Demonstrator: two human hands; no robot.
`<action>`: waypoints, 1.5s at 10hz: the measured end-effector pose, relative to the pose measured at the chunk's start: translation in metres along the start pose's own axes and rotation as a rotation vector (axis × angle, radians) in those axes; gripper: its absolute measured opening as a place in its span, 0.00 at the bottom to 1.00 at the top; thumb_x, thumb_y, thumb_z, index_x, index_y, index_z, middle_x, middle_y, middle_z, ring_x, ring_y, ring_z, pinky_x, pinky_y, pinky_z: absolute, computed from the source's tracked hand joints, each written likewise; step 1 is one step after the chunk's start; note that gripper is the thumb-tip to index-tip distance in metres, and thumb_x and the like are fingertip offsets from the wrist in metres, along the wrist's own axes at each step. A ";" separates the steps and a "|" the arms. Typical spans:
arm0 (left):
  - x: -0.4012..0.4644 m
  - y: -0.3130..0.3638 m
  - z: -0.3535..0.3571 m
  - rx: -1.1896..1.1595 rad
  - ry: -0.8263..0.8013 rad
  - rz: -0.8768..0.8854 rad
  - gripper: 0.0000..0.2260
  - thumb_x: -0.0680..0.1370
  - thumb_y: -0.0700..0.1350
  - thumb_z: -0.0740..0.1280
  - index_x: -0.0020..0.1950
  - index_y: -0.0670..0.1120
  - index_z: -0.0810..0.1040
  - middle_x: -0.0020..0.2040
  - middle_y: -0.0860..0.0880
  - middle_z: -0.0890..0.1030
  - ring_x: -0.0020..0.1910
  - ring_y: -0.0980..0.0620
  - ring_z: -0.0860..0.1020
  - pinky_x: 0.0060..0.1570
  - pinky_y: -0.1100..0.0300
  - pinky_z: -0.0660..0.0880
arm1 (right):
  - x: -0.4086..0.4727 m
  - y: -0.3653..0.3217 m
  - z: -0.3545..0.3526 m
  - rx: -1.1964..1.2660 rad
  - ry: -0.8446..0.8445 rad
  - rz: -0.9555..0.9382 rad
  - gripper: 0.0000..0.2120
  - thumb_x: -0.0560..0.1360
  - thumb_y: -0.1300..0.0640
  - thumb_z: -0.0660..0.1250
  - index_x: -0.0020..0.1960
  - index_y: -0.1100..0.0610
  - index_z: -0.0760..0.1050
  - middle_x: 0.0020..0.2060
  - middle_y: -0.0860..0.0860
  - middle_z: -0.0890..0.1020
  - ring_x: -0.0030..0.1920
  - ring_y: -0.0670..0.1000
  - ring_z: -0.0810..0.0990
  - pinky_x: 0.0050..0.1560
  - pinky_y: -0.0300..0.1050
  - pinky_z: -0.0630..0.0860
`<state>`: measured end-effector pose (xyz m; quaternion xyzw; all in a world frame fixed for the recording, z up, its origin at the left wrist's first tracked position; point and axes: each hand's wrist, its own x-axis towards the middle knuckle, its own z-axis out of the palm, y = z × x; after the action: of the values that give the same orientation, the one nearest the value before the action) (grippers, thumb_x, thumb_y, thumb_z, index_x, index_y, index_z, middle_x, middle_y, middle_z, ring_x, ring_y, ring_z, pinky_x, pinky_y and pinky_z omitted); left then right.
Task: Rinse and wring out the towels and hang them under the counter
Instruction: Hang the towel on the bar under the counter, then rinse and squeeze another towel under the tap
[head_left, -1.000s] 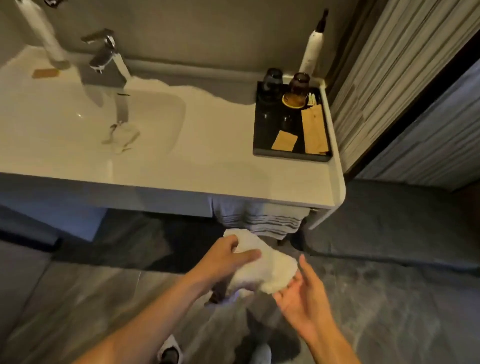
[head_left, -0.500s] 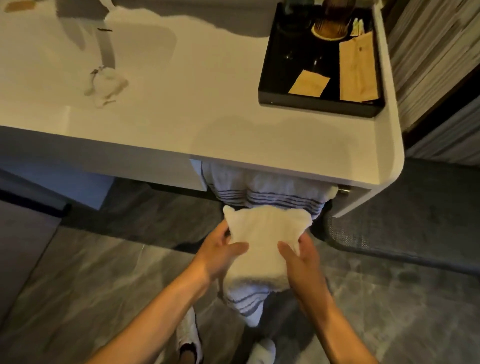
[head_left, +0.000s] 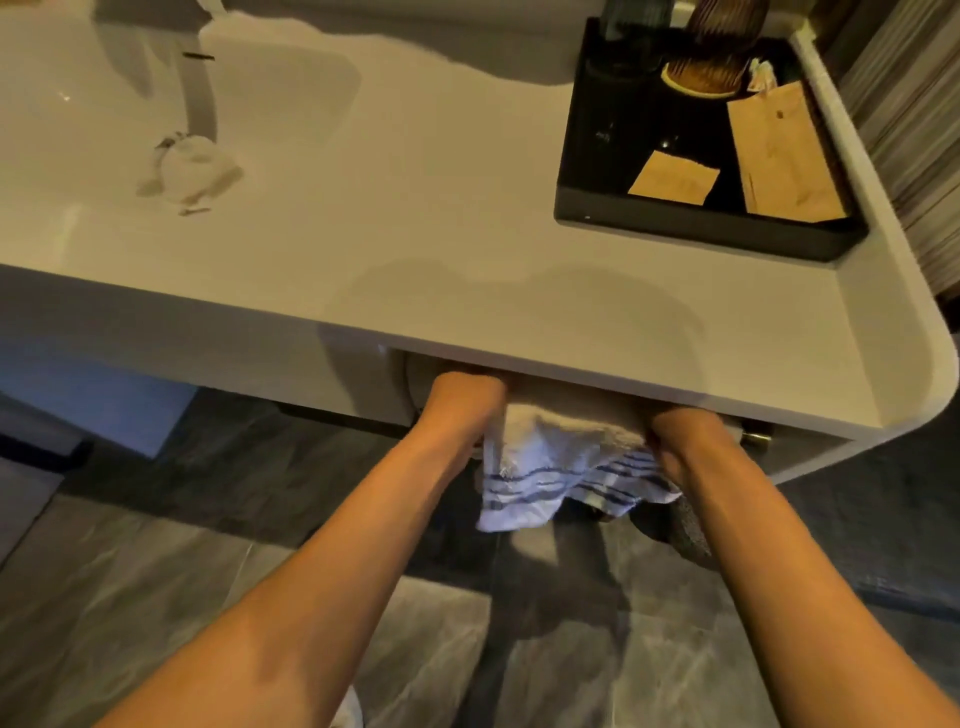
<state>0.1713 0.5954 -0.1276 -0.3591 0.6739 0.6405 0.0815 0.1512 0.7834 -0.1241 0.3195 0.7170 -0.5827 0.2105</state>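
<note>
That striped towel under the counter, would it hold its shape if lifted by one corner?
Probably not. The striped towel sags in loose folds between the left hand and right hand, so it looks floppy. Its thick pile suggests it grips rather than slips. If wet, it may feel heavy.

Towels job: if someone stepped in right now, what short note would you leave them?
Left hand and right hand: both reach under the counter edge at the striped towel; fingers are hidden, so grip is unclear.
Striped towel: draped below the counter edge between the hands, striped end hanging down.
Small cloth: lying bunched in the sink basin.
Left: finish hanging this towel, then probably rinse, wring and hang the cloth.
</note>
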 end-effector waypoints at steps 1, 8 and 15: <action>-0.005 0.003 -0.012 0.656 -0.018 0.270 0.09 0.75 0.33 0.62 0.38 0.38 0.80 0.39 0.38 0.81 0.47 0.39 0.82 0.34 0.56 0.71 | -0.002 -0.003 0.003 -0.347 0.096 0.010 0.11 0.84 0.62 0.55 0.62 0.62 0.73 0.55 0.63 0.78 0.57 0.60 0.77 0.56 0.48 0.73; -0.015 -0.041 -0.026 1.402 0.164 0.975 0.15 0.76 0.49 0.68 0.31 0.49 0.70 0.29 0.45 0.79 0.30 0.40 0.78 0.35 0.53 0.59 | -0.015 0.052 0.006 -1.349 0.416 -0.866 0.10 0.69 0.62 0.70 0.31 0.52 0.75 0.20 0.52 0.77 0.30 0.59 0.81 0.62 0.66 0.66; -0.128 -0.002 -0.155 1.234 -0.314 0.555 0.24 0.78 0.45 0.63 0.76 0.46 0.68 0.73 0.44 0.73 0.71 0.42 0.71 0.66 0.45 0.72 | -0.200 0.029 0.054 -1.062 -0.021 -0.612 0.26 0.78 0.53 0.60 0.74 0.62 0.63 0.71 0.60 0.71 0.73 0.63 0.65 0.74 0.60 0.60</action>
<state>0.3195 0.5015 -0.0305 0.0352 0.9621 0.1818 0.2005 0.3092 0.6921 -0.0224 -0.0552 0.9665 -0.1830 0.1712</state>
